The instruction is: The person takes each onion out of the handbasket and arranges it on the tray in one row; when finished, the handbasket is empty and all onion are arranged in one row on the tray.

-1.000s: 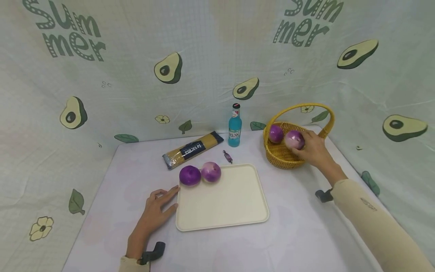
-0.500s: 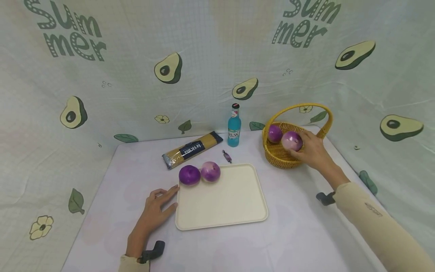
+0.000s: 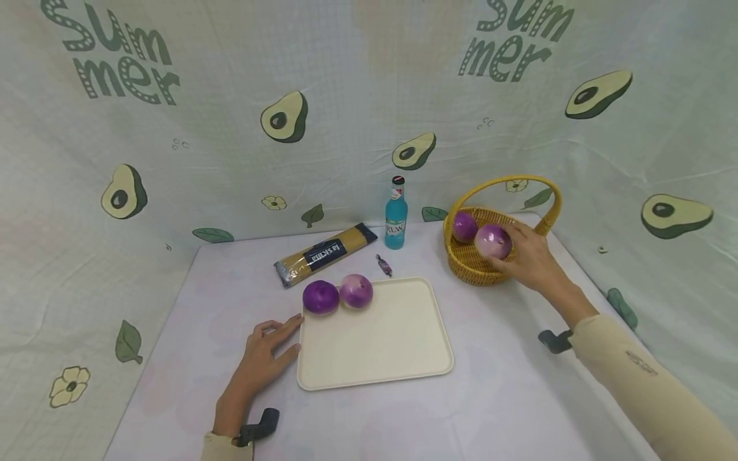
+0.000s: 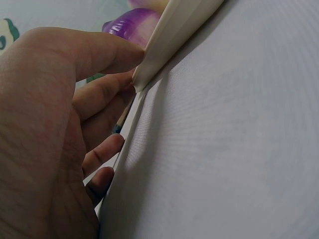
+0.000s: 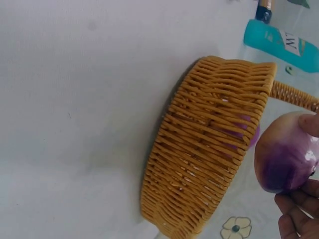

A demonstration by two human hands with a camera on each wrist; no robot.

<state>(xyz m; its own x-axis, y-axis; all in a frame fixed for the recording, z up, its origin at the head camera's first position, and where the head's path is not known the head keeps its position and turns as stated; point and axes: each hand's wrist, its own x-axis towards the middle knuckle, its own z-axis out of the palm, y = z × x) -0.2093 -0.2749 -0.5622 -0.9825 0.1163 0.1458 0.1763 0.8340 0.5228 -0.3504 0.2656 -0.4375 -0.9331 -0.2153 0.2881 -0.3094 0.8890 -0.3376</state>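
Note:
My right hand [image 3: 530, 258] grips a purple-and-white onion [image 3: 493, 241] between thumb and fingers, over the right part of a yellow wicker basket [image 3: 474, 275]. In the right wrist view this onion [image 5: 286, 154] stands above the basket's rim. A second purple onion [image 3: 464, 227] lies inside the basket, at the left. With fingers fairly straight, my left hand [image 3: 266, 358] rests at the left edge of a cream tray [image 3: 377, 349]. The left wrist view has its thumb and forefinger touching the tray's rim [image 4: 167, 47]. A dark purple onion [image 3: 320, 298] and a paler onion [image 3: 356, 291] sit in the tray's far left corner.
Behind the tray lie a spaghetti packet [image 3: 325, 255] and a small wrapped candy [image 3: 384, 266]. A blue bottle [image 3: 396, 221] stands upright near the back cloth, left of the basket. The basket's tall handle [image 3: 507, 179] arches over its opening.
My right hand has shifted a little left with the onion in its grip, closer to the basket's middle. The left hand and the tray have stayed in place.

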